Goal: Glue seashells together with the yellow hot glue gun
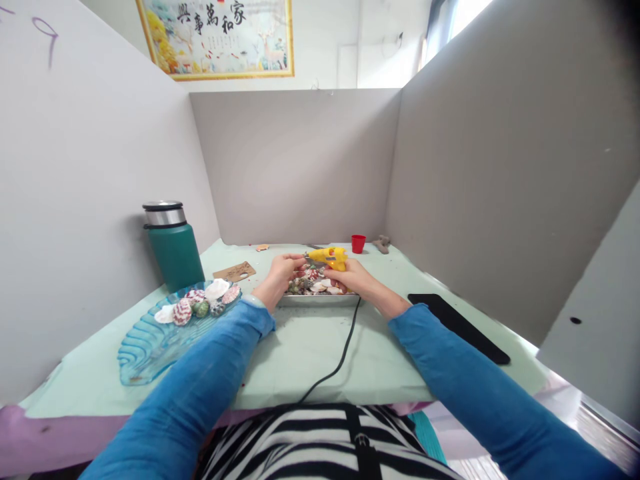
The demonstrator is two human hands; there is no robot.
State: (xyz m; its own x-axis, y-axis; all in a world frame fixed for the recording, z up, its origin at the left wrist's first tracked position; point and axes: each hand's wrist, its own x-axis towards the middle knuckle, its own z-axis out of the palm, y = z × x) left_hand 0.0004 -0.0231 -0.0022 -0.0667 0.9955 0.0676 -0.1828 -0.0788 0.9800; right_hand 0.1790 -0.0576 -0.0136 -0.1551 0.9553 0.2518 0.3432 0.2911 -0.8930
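Observation:
My right hand (354,277) is wrapped round the handle of a yellow hot glue gun (327,257), its nozzle pointing left. At the nozzle tip my left hand (285,270) pinches with its fingers closed; what they hold, if anything, is too small to make out. Both hands are above a shallow metal tray (320,300) filled with mixed seashells (320,285). A black cord (345,353) runs from near the tray toward the table's front edge.
On the left, a blue glass shell-shaped dish (145,353) bears several shells (183,311), with a green bottle (175,257) behind it. A brown card (235,271), a red cup (358,244), a grey object (382,245) and a black mat (457,327) lie around. Partitions enclose the table.

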